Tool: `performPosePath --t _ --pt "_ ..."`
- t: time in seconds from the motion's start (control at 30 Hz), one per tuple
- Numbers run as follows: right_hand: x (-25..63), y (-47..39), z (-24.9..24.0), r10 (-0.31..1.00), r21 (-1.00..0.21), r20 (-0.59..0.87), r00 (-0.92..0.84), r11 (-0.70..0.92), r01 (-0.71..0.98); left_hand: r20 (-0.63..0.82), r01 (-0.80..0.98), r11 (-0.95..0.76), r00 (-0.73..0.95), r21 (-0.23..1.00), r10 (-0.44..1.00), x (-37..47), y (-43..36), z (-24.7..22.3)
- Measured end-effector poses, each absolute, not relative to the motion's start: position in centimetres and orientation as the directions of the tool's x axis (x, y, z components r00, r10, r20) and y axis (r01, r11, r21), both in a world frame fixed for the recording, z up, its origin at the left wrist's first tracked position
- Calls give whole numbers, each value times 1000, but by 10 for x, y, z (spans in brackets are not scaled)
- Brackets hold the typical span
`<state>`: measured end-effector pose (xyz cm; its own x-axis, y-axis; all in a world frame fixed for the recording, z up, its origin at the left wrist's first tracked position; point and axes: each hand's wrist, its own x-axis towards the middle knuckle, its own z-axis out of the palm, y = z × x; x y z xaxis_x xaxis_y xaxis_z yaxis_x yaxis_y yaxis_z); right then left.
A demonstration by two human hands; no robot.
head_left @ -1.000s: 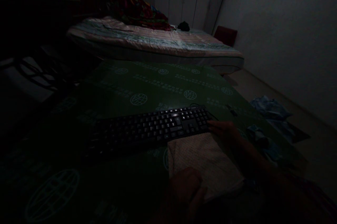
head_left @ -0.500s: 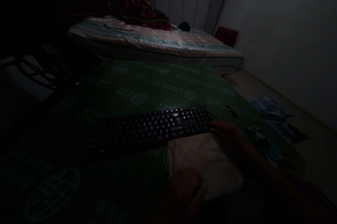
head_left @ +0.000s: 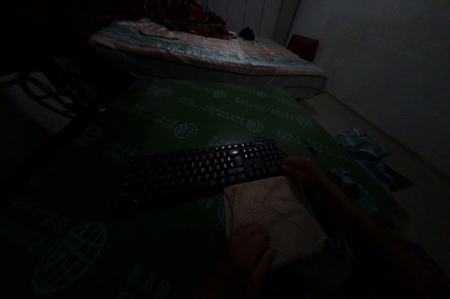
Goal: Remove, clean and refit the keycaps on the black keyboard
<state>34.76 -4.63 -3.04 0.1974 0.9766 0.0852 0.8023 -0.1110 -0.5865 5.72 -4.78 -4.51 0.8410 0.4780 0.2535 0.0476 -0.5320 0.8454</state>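
Observation:
A black keyboard (head_left: 197, 170) lies at a slant on a green printed sheet. Just in front of its right part is a folded light cloth (head_left: 274, 214) with a woven texture. My left hand (head_left: 249, 245) rests on the cloth's near left part, thumb apart from the fingers, whose tips are hard to see in the dark. Beside the keyboard's right end and the cloth's far right corner, my right hand (head_left: 300, 170) has its fingers stretched to the left. Nothing visible is held in it.
The green sheet (head_left: 218, 111) carries pale globe prints. Crumpled cloth (head_left: 351, 191) and a small dark object (head_left: 310, 146) lie at its right. Bags or fabric (head_left: 362, 144) are on the floor. Behind stands a bed (head_left: 211, 57) with a red blanket (head_left: 193, 13). The light is very dim.
My right hand has shifted slightly upward and to the right along the keyboard's end. My left hand, the cloth and the keyboard look almost unchanged.

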Motion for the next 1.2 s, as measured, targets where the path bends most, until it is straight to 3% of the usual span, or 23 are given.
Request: performPosePath --t 0.23,0.53,0.9,0.97,1.07,1.2 --pt "348 -50 -29 968 -659 76 241 -133 740 262 42 -517 826 855 499 60 -47 -49" --pt "351 -46 -27 987 -696 24 156 -96 711 281 20 -509 815 860 507 61 -46 -49" --pt "339 -54 2 972 -870 -202 122 -236 433 222 81 -469 803 879 554 60 -46 -41" --pt "318 -68 8 975 -873 -219 33 -211 439 196 104 -432 780 896 595 61 -44 -40" --pt "282 -88 10 985 -882 -131 -111 -64 467 127 108 -311 753 944 646 61 -40 -38" --pt "255 -102 0 983 -881 -67 -168 20 472 64 97 -225 785 970 616 59 -36 -35"
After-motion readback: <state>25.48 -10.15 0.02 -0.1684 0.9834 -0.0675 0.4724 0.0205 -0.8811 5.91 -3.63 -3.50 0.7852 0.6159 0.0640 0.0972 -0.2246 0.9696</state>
